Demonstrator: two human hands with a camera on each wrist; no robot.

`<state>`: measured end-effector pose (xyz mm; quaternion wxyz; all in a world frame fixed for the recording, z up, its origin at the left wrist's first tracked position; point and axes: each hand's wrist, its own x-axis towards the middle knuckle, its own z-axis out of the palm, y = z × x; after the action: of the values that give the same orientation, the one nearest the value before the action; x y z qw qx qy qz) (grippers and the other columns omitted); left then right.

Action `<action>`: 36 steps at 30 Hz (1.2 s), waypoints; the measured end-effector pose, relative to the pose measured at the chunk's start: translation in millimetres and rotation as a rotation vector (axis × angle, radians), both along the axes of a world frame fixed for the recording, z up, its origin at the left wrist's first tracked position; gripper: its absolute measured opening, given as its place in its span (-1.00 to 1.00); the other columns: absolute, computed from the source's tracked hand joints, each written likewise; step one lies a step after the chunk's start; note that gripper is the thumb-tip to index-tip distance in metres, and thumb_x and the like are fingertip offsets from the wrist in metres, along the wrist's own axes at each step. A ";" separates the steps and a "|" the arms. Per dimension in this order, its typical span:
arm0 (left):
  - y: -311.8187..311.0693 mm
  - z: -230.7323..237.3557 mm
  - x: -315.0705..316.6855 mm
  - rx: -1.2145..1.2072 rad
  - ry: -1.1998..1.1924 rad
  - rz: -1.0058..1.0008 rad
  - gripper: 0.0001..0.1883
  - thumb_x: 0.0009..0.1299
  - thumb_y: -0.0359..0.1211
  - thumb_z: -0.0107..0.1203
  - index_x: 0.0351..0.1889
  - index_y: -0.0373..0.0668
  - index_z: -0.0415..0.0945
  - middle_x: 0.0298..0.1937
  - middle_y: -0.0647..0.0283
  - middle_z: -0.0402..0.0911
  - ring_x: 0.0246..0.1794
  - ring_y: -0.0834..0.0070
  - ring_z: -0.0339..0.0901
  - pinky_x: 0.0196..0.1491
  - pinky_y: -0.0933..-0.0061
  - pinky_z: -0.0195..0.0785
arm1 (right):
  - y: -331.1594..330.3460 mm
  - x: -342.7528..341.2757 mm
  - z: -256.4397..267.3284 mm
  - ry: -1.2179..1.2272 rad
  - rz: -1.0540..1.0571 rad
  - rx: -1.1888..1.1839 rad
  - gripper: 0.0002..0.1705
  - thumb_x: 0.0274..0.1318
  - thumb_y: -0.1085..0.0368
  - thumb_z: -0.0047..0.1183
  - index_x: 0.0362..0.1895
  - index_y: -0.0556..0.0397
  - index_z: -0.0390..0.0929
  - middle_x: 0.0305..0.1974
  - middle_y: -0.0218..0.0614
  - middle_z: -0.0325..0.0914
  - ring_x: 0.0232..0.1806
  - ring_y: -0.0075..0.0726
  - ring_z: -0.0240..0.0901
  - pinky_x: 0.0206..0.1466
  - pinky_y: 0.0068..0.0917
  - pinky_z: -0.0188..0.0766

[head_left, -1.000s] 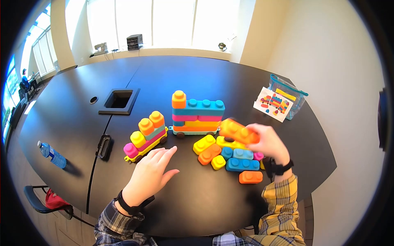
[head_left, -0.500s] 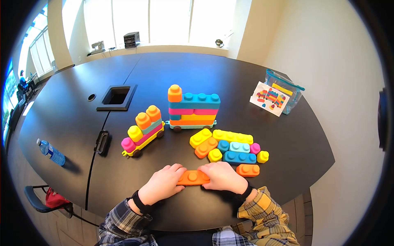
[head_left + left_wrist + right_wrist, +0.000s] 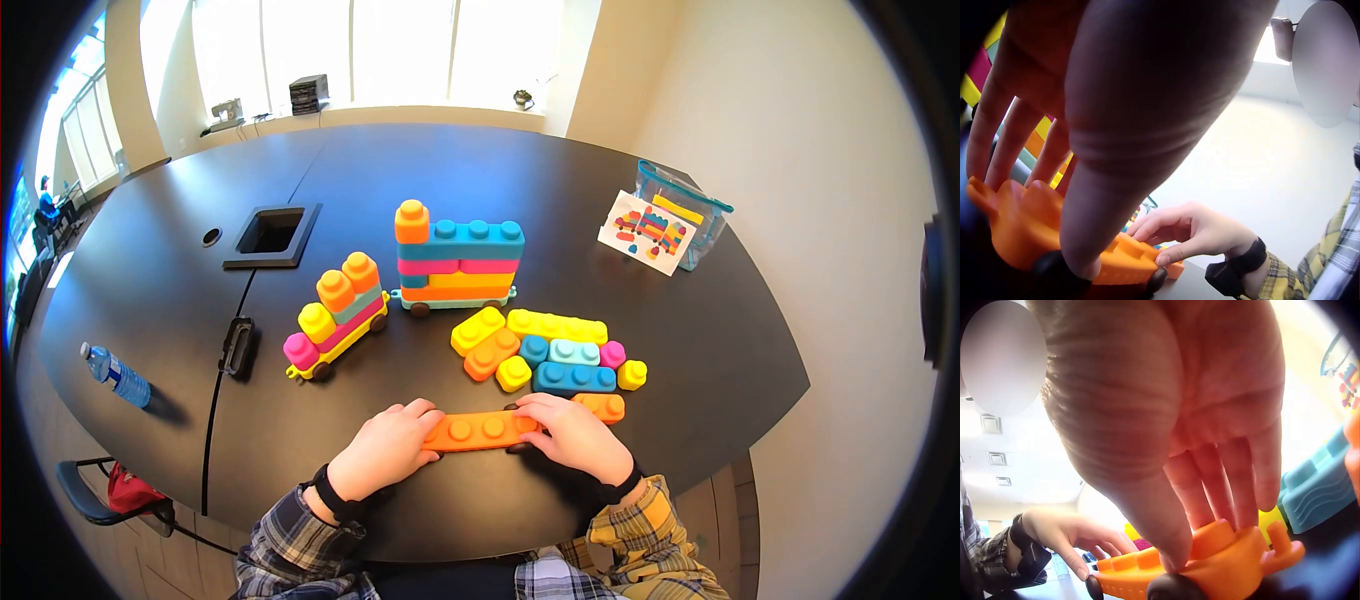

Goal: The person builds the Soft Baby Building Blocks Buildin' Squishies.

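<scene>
An orange train-car base [image 3: 476, 431] with studs on top and dark wheels lies crosswise near the table's front edge. My left hand [image 3: 385, 448] grips its left end, thumb on the near side and fingers over the far side. At the other end my right hand [image 3: 582, 438] holds it the same way. In the left wrist view a hook sticks out of the orange base [image 3: 1025, 228] by the fingertips. The right wrist view shows another hook on the orange base [image 3: 1232, 565], with a black wheel [image 3: 1175, 587] under the thumb.
Loose blocks lie beyond my right hand, among them a long yellow block [image 3: 557, 326], a blue block [image 3: 573, 378] and an orange block [image 3: 603, 407]. Behind stand a built teal car [image 3: 460, 295] and a yellow car [image 3: 345, 345]. A bottle [image 3: 117, 374], picture card [image 3: 647, 233] and clear bag [image 3: 705, 220] stand farther out.
My right hand carried the orange base from above the loose blocks to the table's front, where my left hand took its other end. Since then my hands have spread apart slightly along it.
</scene>
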<state>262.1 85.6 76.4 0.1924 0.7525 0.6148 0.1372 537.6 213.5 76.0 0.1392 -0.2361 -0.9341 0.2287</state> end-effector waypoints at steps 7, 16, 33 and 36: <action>-1.4 0.6 1.6 -0.002 -0.006 0.014 -0.45 0.29 -0.31 0.43 0.23 -0.22 0.53 0.19 0.11 0.59 0.18 0.04 0.59 0.25 0.13 0.49 | 0.8 1.6 -2.1 0.067 -0.011 -0.046 -0.68 0.15 0.38 0.37 0.00 0.15 0.65 0.12 -0.15 0.66 0.07 0.06 0.64 0.11 -0.24 0.62; -5.6 2.0 4.7 -0.006 -0.002 0.038 -0.43 0.29 -0.31 0.42 0.25 -0.21 0.53 0.21 0.13 0.58 0.17 0.05 0.59 0.24 0.14 0.50 | 29.3 30.6 28.0 0.098 -0.328 0.081 -0.64 0.07 0.29 0.45 -0.08 0.17 0.68 -0.10 -0.08 0.68 -0.07 0.07 0.65 0.04 -0.22 0.59; -4.9 18.2 -16.9 0.020 -0.182 -0.042 -0.40 0.36 -0.27 0.40 0.34 -0.21 0.50 0.18 0.07 0.62 0.14 0.07 0.62 0.21 0.14 0.51 | 51.4 63.0 33.6 0.102 -0.489 0.244 -0.68 -0.11 0.31 0.40 -0.29 0.17 0.58 -0.31 -0.19 0.56 -0.37 -0.08 0.57 -0.24 -0.28 0.58; -9.0 24.1 -26.4 0.180 -0.241 0.014 -0.40 0.39 -0.27 0.40 0.36 -0.21 0.49 0.13 0.05 0.65 0.08 0.10 0.64 0.16 0.18 0.54 | 31.8 47.9 58.6 0.231 -0.426 0.248 -0.68 -0.14 0.36 0.41 -0.28 0.16 0.57 -0.29 -0.21 0.58 -0.34 -0.16 0.61 -0.23 -0.33 0.60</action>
<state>235.8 76.6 100.5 0.1958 0.7405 0.5775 0.2826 585.5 245.3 134.6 0.3178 -0.3807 -0.8622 0.1036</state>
